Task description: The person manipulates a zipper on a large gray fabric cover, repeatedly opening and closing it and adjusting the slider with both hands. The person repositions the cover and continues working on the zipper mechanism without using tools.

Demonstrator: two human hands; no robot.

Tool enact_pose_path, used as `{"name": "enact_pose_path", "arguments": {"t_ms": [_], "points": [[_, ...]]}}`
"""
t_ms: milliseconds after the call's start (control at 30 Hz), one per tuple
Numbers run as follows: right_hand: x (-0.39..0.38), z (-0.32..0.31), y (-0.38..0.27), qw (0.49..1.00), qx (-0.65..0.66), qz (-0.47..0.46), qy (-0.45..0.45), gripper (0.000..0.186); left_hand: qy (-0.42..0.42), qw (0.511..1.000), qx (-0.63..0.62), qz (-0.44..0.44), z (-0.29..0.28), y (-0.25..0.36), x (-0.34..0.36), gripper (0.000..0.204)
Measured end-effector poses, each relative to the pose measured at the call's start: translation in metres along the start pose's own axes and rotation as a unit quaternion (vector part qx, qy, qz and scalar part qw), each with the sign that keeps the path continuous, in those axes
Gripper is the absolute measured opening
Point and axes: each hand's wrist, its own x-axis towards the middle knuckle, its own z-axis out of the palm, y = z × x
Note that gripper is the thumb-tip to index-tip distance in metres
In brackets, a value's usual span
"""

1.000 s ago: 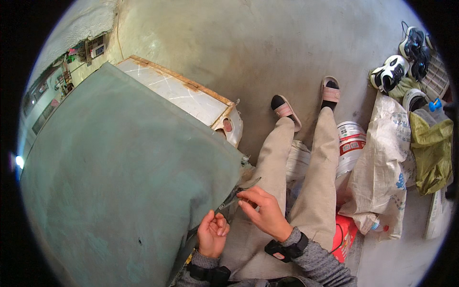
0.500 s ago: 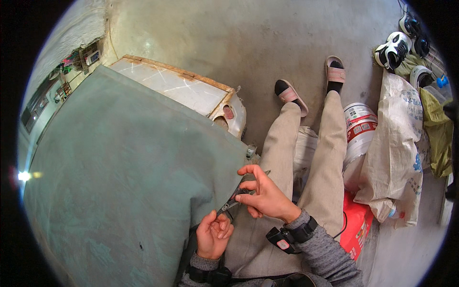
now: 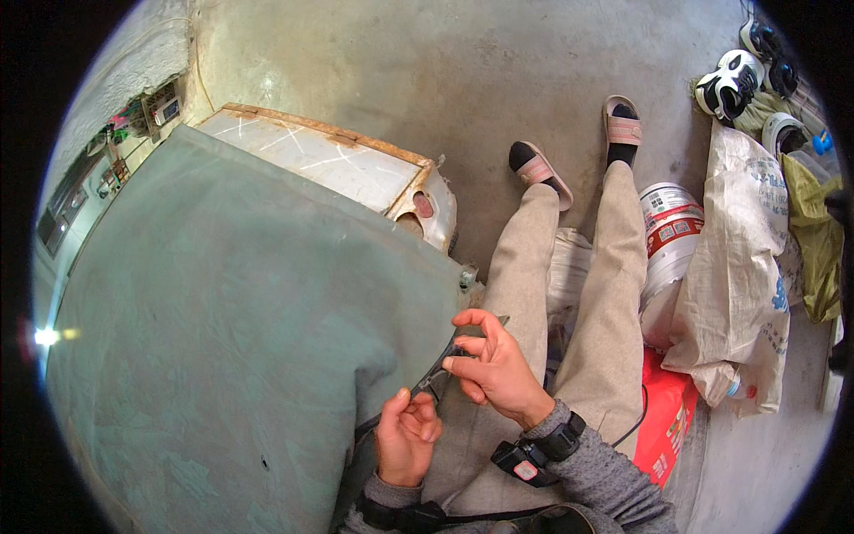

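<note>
Work looks unfinished: the right hand (image 3: 500, 372) pinches a dark strip (image 3: 437, 373) by the green cover (image 3: 231, 294); whether the left hand (image 3: 407, 442), curled, grips it is unclear.

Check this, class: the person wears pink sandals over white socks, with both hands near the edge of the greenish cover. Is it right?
Not quite: the head view shows black socks, not white. The pink sandals are right, with left hand and right hand near the edge of the greenish cover.

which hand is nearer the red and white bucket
Right. The right hand is left of the bucket, across a trouser leg; the left hand is farther left, at the edge of the green cover.
</note>
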Motion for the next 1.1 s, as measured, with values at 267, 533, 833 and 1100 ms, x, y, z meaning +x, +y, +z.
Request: {"name": "enact_pose_path", "arguments": {"t_ms": [267,533,833,1100], "points": [[-0.003,-0.001,0.001,1.0,-0.006,-0.017,-0.014,0.05,0.048,0.999,-0.019,-0.006,0.02,0.005,-0.003,0.04],[-0.009,0.005,0.004,1.0,0.016,-0.013,0.017,0.049,0.048,0.997,0.059,0.033,0.014,-0.003,-0.003,0.033],[-0.011,0.008,0.002,0.999,-0.033,-0.03,0.028,0.049,0.062,0.998,-0.022,-0.004,0.019,0.002,-0.002,0.023],[-0.014,0.007,0.002,0.998,-0.053,-0.043,0.002,0.056,0.048,0.997,-0.061,-0.02,0.019,0.004,-0.004,0.025]]}}
